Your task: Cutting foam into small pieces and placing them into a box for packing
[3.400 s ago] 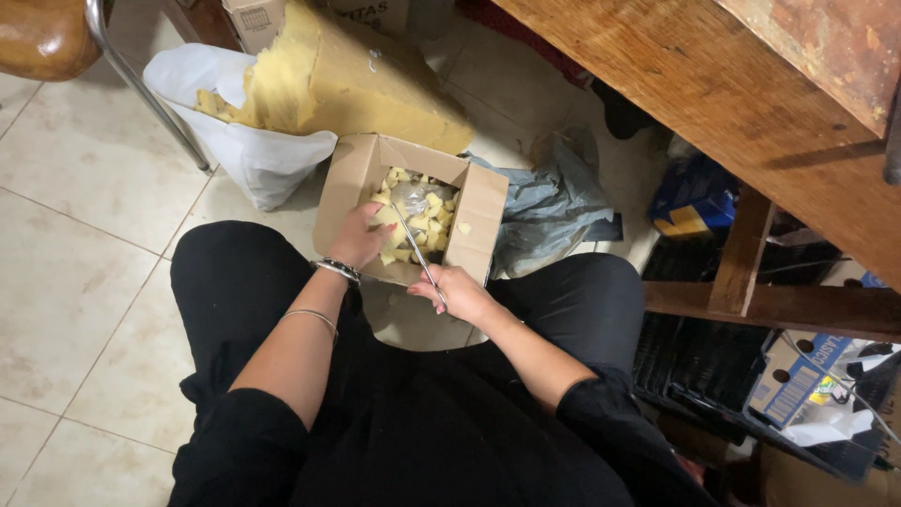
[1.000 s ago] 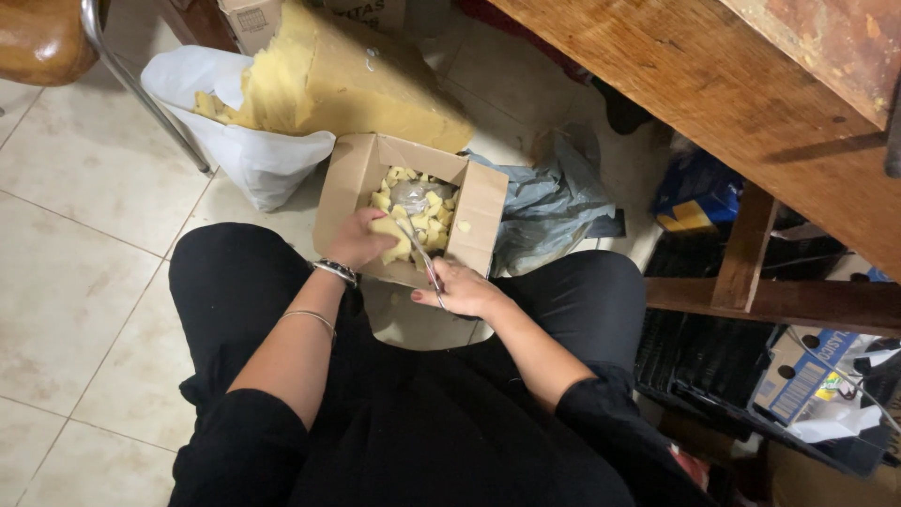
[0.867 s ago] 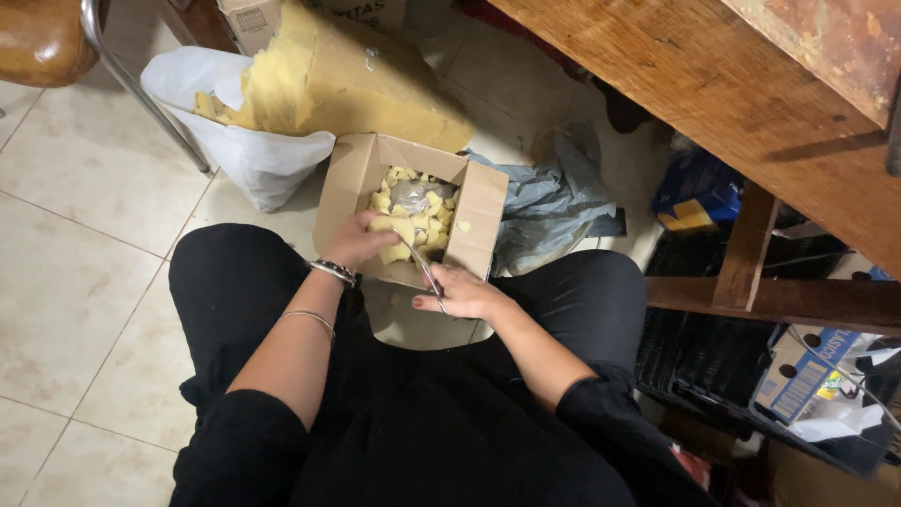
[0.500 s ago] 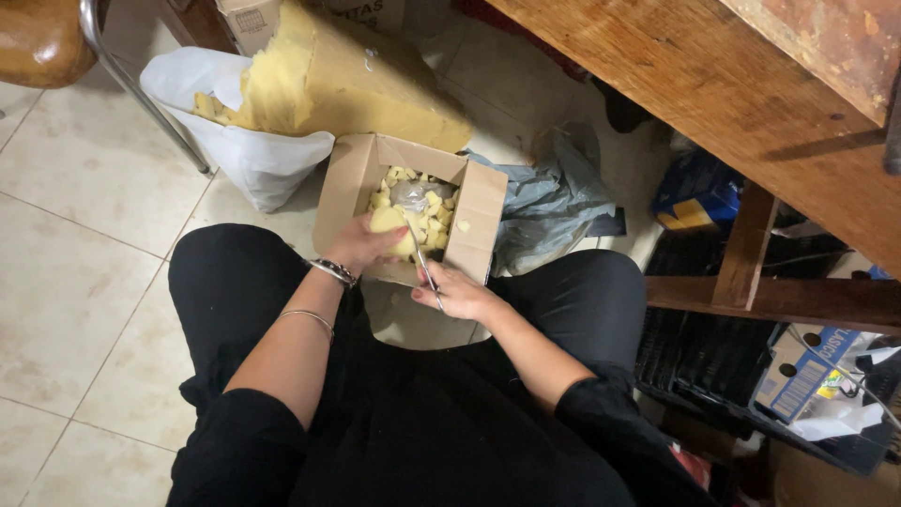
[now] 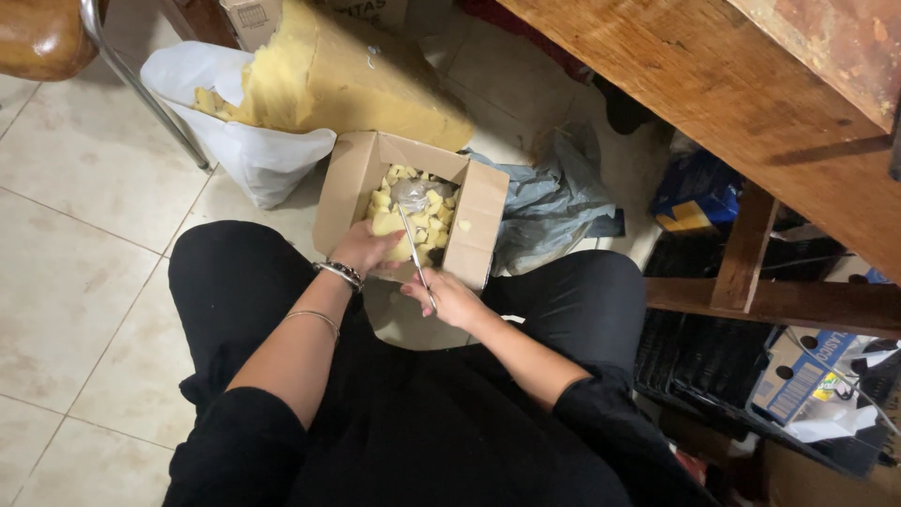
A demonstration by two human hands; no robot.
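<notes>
Left hand [image 5: 364, 250] slightly lower over tiled floor [image 5: 84, 188].

The floor [image 5: 75, 244] is laid with large pale beige tiles, grey grout lines running slantwise, and stretches away to the left of the hands. Up at the far left stands a chair with a brown wooden seat [image 5: 42, 38] and a thin chrome leg [image 5: 150, 99] slanting down to the tiles. To the right of the hands, a heavy wooden table [image 5: 751, 103] of worn reddish-brown boards overhangs the scene, with a cross rail [image 5: 779, 305] and an upright brace [image 5: 746, 249] beneath it. The space under the table lies in deep shadow. The light is warm and dim, brightest on the open tiles.
</notes>
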